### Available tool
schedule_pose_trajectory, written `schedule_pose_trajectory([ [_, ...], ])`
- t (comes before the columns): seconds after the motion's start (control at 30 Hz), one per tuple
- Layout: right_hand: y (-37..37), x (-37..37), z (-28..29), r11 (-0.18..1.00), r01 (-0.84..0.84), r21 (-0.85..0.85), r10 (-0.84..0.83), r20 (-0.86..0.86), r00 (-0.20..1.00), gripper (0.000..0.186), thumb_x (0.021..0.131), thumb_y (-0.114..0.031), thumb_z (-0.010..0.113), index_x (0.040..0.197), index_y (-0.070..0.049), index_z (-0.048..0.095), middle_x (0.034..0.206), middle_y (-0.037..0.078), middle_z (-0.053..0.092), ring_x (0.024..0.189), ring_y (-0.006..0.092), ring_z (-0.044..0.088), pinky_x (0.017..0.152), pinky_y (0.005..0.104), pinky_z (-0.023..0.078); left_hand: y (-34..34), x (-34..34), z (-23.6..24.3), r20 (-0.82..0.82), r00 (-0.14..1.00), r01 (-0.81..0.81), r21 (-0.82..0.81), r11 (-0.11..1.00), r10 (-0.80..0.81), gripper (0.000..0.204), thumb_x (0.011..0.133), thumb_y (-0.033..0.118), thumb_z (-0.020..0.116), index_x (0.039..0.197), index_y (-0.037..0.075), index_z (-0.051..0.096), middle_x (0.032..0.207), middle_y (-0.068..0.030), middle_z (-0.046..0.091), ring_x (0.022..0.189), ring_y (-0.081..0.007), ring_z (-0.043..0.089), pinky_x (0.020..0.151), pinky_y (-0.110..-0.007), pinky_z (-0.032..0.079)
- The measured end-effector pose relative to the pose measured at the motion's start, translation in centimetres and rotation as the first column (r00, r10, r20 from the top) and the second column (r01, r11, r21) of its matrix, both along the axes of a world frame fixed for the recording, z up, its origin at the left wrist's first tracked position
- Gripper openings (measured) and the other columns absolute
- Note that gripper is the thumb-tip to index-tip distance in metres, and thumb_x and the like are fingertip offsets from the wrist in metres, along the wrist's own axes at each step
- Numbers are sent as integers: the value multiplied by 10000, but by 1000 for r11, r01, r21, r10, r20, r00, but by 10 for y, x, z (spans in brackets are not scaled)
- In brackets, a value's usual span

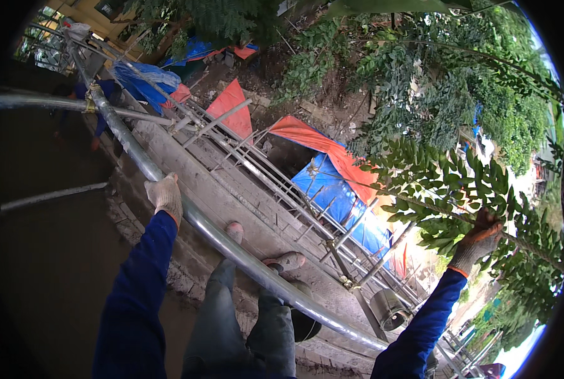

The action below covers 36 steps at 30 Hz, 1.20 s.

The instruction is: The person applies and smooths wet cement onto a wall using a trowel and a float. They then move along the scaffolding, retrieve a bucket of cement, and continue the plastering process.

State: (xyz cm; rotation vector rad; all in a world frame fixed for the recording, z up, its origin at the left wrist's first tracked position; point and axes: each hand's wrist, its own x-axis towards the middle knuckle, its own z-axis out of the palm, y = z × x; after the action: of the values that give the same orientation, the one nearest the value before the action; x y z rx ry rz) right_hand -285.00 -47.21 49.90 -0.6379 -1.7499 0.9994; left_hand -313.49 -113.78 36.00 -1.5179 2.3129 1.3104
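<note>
My left hand, in a pale knit work glove, is closed around a long metal scaffold pipe that crosses in front of my legs. To the right, my right hand, in a glove with an orange palm, is closed on the stem of a leafy branch. Leaves partly hide its fingertips. The branch reaches out toward the trees on both sides of that hand. Under the pipe, my feet stand on a concrete ledge.
Another person in blue bends at the far left beside a cross pipe. Beyond the ledge runs scaffolding above blue and orange tarps. A metal bucket hangs or stands by the scaffold; a dark bucket is near my knee.
</note>
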Motion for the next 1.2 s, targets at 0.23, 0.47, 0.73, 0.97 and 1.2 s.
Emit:
schedule_pose_trajectory([
  [0.23,-23,-15,-163,894,214,-394,-192,94,977,275,1009,-244,524,1115,4,577,1020,59,611,922,178,600,794,325,495,7,-5,-2,-14,1000,9,20,1000,-9,560,794,177,761,1226,-32,474,1154,-204,612,988,-305,630,872,-428,475],
  [0.47,-17,-12,-104,857,-50,-513,91,56,994,391,989,-379,532,1209,-57,571,1118,85,645,1045,218,614,946,390,504,-17,-1,-13,-50,997,-54,25,998,55,431,859,184,691,1171,-23,476,952,-135,608,775,-244,575,738,-364,469],
  [0.73,-5,7,9,946,-243,-213,151,-374,915,399,1020,-387,421,1064,-7,532,931,152,656,939,293,670,967,399,509,0,-1,-3,-54,999,-1,5,1000,1,484,812,135,750,1189,-25,493,966,-157,640,781,-233,613,737,-385,494],
  [0.97,-8,-24,-151,943,292,-161,-249,245,937,336,1025,-309,468,1115,7,538,1061,127,660,984,215,648,838,371,501,31,-7,4,-69,997,19,70,997,-14,518,813,90,729,1246,-34,472,1010,-183,630,765,-234,595,726,-384,495],
  [1.2,22,22,0,983,25,-184,-34,-44,998,457,1031,-345,420,1297,23,466,1216,203,601,1137,298,605,1035,422,478,3,-1,6,-93,977,-162,254,954,191,524,912,283,588,1321,-12,449,1239,-206,548,1067,-281,539,929,-395,411],
])
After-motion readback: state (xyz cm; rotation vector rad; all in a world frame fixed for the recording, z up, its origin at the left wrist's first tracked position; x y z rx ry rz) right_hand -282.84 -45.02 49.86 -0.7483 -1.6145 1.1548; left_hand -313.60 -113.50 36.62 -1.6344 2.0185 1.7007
